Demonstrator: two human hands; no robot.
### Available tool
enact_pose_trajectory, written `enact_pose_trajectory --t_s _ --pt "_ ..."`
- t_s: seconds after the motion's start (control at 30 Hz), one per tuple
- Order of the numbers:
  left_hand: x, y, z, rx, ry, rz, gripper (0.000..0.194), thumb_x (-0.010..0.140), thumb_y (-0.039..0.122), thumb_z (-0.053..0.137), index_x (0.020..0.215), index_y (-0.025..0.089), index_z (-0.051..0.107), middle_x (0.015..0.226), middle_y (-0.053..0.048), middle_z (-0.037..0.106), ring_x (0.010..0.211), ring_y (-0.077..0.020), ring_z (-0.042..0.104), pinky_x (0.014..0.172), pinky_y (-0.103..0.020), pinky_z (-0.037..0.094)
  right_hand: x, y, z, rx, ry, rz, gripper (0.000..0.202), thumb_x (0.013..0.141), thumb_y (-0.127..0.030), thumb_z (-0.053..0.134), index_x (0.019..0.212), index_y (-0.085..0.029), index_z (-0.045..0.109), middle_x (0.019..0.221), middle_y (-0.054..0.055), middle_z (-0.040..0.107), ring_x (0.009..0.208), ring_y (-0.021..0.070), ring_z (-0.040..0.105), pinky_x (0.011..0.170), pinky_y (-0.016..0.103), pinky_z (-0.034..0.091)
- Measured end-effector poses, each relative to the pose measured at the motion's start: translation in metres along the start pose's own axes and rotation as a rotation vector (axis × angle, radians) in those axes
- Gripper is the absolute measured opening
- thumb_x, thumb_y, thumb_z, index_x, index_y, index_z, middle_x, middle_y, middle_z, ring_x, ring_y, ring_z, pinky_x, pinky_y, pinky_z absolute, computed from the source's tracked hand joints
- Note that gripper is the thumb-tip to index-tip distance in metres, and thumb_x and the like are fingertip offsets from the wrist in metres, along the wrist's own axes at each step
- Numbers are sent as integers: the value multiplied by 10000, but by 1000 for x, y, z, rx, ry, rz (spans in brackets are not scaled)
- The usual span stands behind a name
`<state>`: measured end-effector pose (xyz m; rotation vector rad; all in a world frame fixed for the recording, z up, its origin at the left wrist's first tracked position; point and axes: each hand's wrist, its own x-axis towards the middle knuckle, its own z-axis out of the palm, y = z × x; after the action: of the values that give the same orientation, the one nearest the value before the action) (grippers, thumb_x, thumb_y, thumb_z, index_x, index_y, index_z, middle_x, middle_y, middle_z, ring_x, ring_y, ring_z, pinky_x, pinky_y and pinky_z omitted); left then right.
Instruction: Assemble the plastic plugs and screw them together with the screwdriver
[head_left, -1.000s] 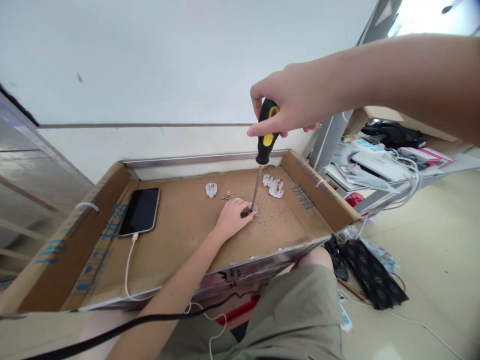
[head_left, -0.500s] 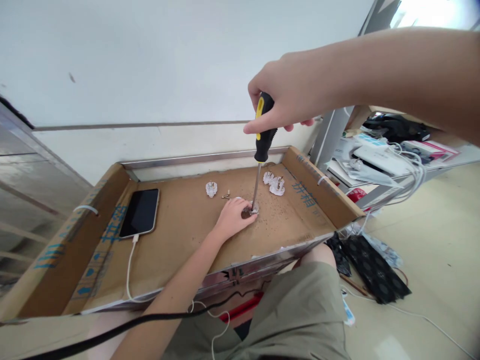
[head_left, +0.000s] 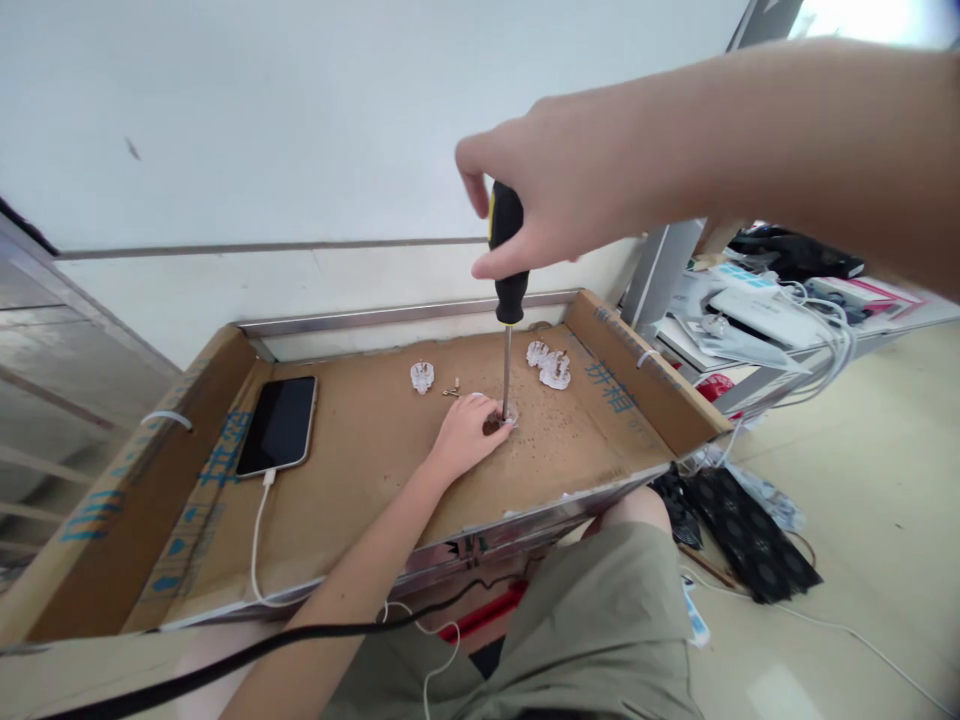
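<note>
My right hand (head_left: 544, 195) grips the black-and-yellow handle of a screwdriver (head_left: 510, 290) from above, its thumb along the side and one finger raised off the far side. The screwdriver stands nearly upright, its tip down at a clear plastic plug (head_left: 513, 414). My left hand (head_left: 469, 437) pinches that plug against the cardboard, thumb and fingers around it; much of the plug is hidden. Small brass parts (head_left: 451, 391) lie just behind the left hand. One clear plug (head_left: 422, 377) sits further left, and more clear plug pieces (head_left: 553, 369) with metal prongs lie at the back right.
A cardboard-lined tray (head_left: 360, 440) with raised sides rests over my lap. In its left part lies a phone (head_left: 277, 425) with a white cable (head_left: 259, 540). A black cord (head_left: 300, 635) crosses in front. To the right stands a cluttered shelf (head_left: 757, 350).
The screwdriver handle has shifted left and become more upright. My right hand has moved left with it, its fingers loosened and turned around the handle. My left hand stays in place.
</note>
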<state>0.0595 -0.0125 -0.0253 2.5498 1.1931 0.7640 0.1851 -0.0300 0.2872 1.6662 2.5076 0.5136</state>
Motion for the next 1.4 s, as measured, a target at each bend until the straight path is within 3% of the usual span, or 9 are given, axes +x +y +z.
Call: enact_pose_trajectory --t_s 0.1,0.17,0.37,0.53,0.73,0.9,1.03,1.23,1.4 --pt "0 1 -2 -10 -1 7 179 846 350 535 762 196 574 817 -32 612 851 -203 560 787 -331 421 0 3 -4 18 -152 -118 655 612 -575 642 1188 -410 379 753 -67 577 622 179 589 620 402 509" --pt "0 1 -3 -21 -6 12 166 848 331 529 765 197 581 813 -33 620 849 -203 563 792 -333 424 -2 4 -3 25 -172 -94 554 645 -598 616 1126 -387 443 707 -62 582 590 178 585 610 431 515" --pt "0 0 -2 -53 -4 10 127 833 297 533 785 200 602 846 -40 638 873 -207 570 824 -343 433 -6 8 11 -103 93 63 592 644 -786 451 938 -288 580 738 33 585 632 262 588 539 497 485" --pt "-2 -3 -4 -115 -1 16 102 811 210 507 815 201 609 849 -31 640 865 -195 581 806 -318 443 -4 9 1 130 -159 -100 595 645 -542 661 1173 -379 441 725 -81 631 560 125 578 609 321 484" --pt "-4 -4 -8 -125 19 12 155 776 147 498 856 206 616 881 -23 651 869 -181 596 824 -310 438 1 7 7 12 -48 23 569 662 -744 501 843 -218 622 541 0 589 503 202 568 588 454 468" --pt "-4 0 -9 -81 9 -9 98 803 288 564 838 213 617 887 -20 652 886 -196 599 825 -333 425 2 17 16 85 35 0 494 714 -667 502 992 -260 537 672 0 633 581 201 584 552 391 453" --pt "-3 0 -9 -83 9 -22 104 828 302 557 823 219 619 897 -12 658 890 -190 602 825 -334 414 3 29 12 206 -87 -129 593 659 -594 633 1165 -393 397 950 -72 657 664 124 605 563 288 464" --pt "-4 1 -7 -68 15 -18 100 838 294 565 844 216 628 932 -19 651 910 -189 592 846 -338 406 -5 22 14 104 -70 -28 465 686 -726 514 899 -318 581 608 -36 624 572 188 590 492 340 418" --pt "-5 0 -7 -68 11 -18 108 845 304 565 839 213 624 917 -12 647 903 -183 590 835 -333 400 -7 8 14 -26 64 45 513 732 -739 398 774 -260 578 685 22 638 602 226 580 463 373 392"
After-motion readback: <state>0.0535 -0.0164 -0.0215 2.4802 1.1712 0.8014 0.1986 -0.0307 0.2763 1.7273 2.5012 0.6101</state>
